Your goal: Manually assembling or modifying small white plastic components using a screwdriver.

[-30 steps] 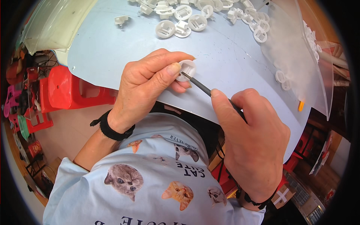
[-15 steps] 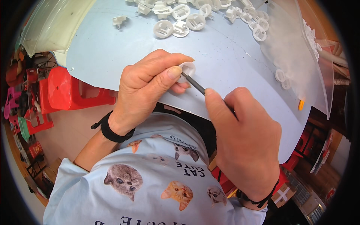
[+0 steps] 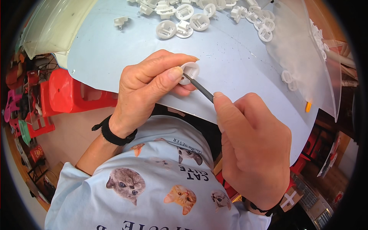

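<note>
Head view: one small round white plastic disc part (image 3: 193, 70) under work, held up near the middle of the frame, in front of the pale blue flat-topped desk (image 3: 111, 61) as seen from above. Contact of the part with the desk surface cannot be judged from this angle.

Appearance of part: thin circular rim, matte white; inner face toward the camera, with a squarish recess or raised frame at centre, shaded on its inner walls. Small brownish spot at lower left of the face, beside the thumb; nature of spot too small to tell. Left edge of the disc covered by the thumb.

Left hand (image 3: 143, 84): thumb and fingers clamped on the left side of the disc. Black fabric wristband (image 3: 115, 135) on this wrist.

Right hand (image 3: 255, 140): fingers closed around a slim dark grey rod-shaped tool (image 3: 202, 90); narrow tip at the disc's face, just beside the left thumb. Exact tip contact unclear.

Surroundings: similar white plastic parts (image 3: 166, 30) lie crowded along the far side of the desk, some overlapping; one single white part (image 3: 121, 21) sits apart, to their left. Cloudy clear plastic sheet (image 3: 289, 46) stands at right.
</note>
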`<state>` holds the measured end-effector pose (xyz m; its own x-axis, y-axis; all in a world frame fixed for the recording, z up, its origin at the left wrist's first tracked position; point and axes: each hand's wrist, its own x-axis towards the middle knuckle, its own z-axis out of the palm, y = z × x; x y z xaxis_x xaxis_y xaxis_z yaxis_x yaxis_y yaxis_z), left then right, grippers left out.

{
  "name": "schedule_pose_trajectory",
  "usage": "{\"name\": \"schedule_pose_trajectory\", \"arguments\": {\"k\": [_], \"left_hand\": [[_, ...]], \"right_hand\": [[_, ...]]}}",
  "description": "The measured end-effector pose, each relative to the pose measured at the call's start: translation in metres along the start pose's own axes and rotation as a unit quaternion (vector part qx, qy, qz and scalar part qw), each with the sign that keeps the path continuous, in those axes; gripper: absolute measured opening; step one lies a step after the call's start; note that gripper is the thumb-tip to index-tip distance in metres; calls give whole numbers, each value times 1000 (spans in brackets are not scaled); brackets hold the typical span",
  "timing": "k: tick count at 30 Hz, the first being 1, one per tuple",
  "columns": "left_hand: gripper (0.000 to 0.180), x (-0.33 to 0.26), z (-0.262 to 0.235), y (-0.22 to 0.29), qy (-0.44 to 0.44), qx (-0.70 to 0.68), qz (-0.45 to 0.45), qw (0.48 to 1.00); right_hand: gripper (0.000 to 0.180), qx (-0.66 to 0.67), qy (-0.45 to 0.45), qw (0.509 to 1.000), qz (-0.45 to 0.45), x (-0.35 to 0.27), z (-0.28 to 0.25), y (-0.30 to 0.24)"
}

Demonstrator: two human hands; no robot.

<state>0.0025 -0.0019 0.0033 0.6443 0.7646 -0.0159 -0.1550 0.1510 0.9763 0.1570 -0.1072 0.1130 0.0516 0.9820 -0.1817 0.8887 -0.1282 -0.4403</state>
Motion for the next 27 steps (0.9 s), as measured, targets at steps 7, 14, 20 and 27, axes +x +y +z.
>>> {"name": "schedule_pose_trajectory", "arguments": {"k": [7, 14, 20, 27], "left_hand": [[36, -3, -4, -2, 18, -46, -42, 998], [34, -2, 0, 1, 36, -66, -41, 996], [33, -1, 1, 1, 38, -83, -42, 995], [33, -2, -1, 0, 39, -98, -47, 993]], "right_hand": [[23, 84, 129, 988, -30, 0, 11, 20], [18, 287, 91, 952, 56, 17, 39, 29], [17, 336, 69, 938, 44, 39, 52, 27], [13, 378, 46, 923, 51, 44, 54, 26]]}}
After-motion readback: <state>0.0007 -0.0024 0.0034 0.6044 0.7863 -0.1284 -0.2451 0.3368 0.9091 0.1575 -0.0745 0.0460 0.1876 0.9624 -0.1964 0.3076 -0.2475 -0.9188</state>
